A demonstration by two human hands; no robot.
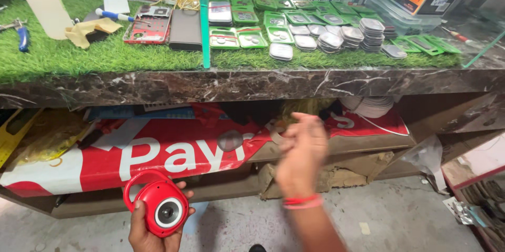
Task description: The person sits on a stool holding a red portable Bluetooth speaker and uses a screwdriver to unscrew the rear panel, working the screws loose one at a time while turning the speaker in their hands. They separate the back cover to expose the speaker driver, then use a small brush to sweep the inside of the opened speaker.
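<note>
1. While the left hand (143,233) grips a red round gadget (159,209) low at the bottom left, the right hand (302,149) hangs mid-air, well apart from it.
2. Left hand: fingers wrapped around the gadget's back and sides, its lens facing the camera and its loop handle up. Firm grasp.
3. Right hand: motion-blurred, fingers loosely curled, red band (302,201) on the wrist. Cannot tell if it holds anything; a pale blur sits by the fingers.
4. Gadget location: in front of the lower shelf, below the red banner (158,152), above the floor (400,215). It touches only the left hand.
5. Step, as a judgement: hold-and-inspect phase, one hand carrying the gadget and the other free near the shelf, in front of the cardboard (342,176).
6. Next move calls for, as a judgement: a steady left grip, since the gadget is over bare floor. If the right hand joins, it has to cross down-left to the handle or lens rim.
7. Up top: marble counter (210,86) with green turf (105,55), an opened red phone (150,27), green packets (236,36), silver disc stacks (336,39), a screwdriver (113,15). Both hands are well below all of these.
</note>
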